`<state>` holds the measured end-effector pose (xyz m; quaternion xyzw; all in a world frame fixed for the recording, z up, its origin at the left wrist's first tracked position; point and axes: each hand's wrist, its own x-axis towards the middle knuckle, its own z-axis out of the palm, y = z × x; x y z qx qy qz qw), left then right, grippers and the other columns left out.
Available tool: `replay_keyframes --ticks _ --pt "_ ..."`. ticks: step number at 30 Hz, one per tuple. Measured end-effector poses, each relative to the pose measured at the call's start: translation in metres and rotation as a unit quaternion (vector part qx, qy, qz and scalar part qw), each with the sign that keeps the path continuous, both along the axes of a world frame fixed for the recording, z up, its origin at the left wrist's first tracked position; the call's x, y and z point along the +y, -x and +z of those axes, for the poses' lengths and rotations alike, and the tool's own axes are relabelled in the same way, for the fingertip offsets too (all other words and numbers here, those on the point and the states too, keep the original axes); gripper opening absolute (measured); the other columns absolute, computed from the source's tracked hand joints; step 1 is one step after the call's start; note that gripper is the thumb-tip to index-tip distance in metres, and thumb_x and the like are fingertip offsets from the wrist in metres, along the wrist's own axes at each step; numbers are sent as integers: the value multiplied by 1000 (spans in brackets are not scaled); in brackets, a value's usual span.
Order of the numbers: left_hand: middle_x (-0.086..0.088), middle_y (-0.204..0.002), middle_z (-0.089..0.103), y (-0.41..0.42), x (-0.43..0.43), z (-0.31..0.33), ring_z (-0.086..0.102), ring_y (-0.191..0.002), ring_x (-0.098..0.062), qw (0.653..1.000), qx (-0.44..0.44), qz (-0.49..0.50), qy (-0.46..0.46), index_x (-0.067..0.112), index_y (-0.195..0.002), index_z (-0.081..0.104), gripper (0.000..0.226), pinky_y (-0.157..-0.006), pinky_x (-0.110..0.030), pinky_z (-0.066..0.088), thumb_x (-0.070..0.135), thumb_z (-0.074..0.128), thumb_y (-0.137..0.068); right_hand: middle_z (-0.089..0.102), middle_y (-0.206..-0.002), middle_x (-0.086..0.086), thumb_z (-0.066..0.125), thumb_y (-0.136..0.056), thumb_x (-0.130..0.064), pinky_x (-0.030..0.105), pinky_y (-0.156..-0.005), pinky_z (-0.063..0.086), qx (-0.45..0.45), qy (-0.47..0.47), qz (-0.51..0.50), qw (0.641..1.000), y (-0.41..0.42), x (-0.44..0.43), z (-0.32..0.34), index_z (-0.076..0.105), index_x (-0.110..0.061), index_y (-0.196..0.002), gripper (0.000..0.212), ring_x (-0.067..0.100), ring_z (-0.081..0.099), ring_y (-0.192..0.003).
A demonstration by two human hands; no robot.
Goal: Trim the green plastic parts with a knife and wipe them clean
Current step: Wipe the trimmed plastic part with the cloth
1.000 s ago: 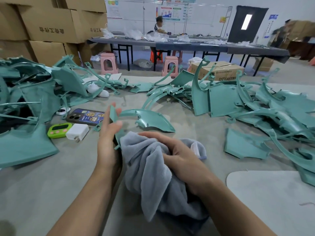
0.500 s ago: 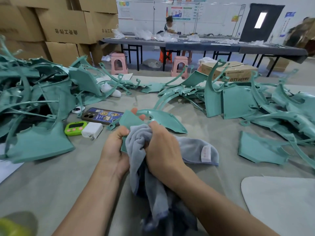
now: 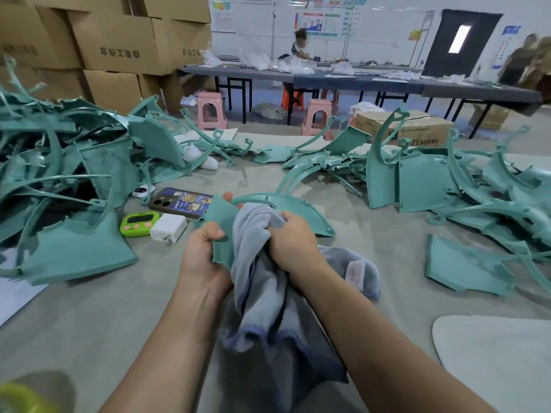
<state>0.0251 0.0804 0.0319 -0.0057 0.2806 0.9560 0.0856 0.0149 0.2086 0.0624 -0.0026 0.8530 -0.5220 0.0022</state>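
Observation:
My left hand (image 3: 201, 251) grips a green plastic part (image 3: 222, 222), a flat panel with a curved arm that reaches right over the table. My right hand (image 3: 293, 236) clutches a bunched grey cloth (image 3: 256, 263) and presses it against the panel's right side. The cloth hangs down between my forearms and trails onto the table. No knife is in view.
Heaps of green parts lie at the left (image 3: 59, 174) and the right (image 3: 447, 186). A phone (image 3: 179, 202), a green timer (image 3: 138, 223) and a white charger (image 3: 168, 228) sit near my left hand. A pale mat (image 3: 492, 353) lies at the lower right. Cardboard boxes (image 3: 119, 46) stand behind.
My left hand went from an open hold on the part to a firm grip on its panel. The right hand rose with the cloth and bunched it against the part.

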Motion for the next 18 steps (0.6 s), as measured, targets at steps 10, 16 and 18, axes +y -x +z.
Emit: replay_keyframes --ticks 10,16,18 --pt "18 -103 69 -6 -2 -14 62 -91 16 852 274 226 385 18 -89 69 29 -81 -12 48 0 47 -96 73 -83 -3 66 -87 -27 31 -76 52 143 -107 164 970 -18 7 10 73 -15 -89 14 13 65 -80" --pt "-5 -72 72 -7 -6 -11 71 -62 -10 984 10 78 158 5 -82 71 44 -54 -20 57 1 30 -98 68 -99 1 57 -97 -19 31 -79 46 168 -137 62 974 -14 -12 -5 62 -16 -98 7 16 58 -87" --pt "2 -61 69 -5 -14 -10 67 -54 -8 985 -27 82 152 7 -83 59 19 -51 -17 53 -1 45 -93 69 -91 -12 59 -91 -4 23 -74 47 177 -95 178 963 -27 -4 -5 65 -16 -91 14 4 57 -79"
